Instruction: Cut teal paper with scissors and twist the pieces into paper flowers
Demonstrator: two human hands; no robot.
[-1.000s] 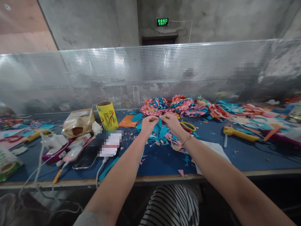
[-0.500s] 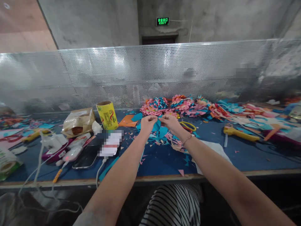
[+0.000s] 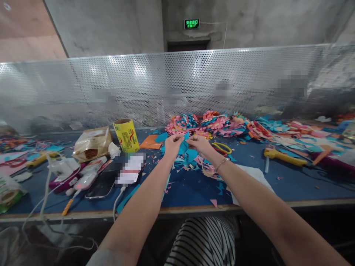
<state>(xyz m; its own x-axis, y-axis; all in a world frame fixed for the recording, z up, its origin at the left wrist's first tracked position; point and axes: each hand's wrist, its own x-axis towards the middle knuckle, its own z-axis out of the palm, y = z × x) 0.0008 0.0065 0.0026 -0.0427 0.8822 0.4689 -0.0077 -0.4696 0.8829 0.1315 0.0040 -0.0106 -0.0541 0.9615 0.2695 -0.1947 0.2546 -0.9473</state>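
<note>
Evidently the left hand (image 3: 172, 144) and right hand (image 3: 202, 145) are pinching a blue piece (image 3: 186, 137) between them; seemingly papery, it is probably weighing little and creasing easily, its edges offering the safest hold.

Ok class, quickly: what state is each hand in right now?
Left hand: closed, pinching blue paper.
Right hand: fingertips closed on the same blue paper.

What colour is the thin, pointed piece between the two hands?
Turquoise blue; the thin, pointed piece shows best in the head view.
</note>
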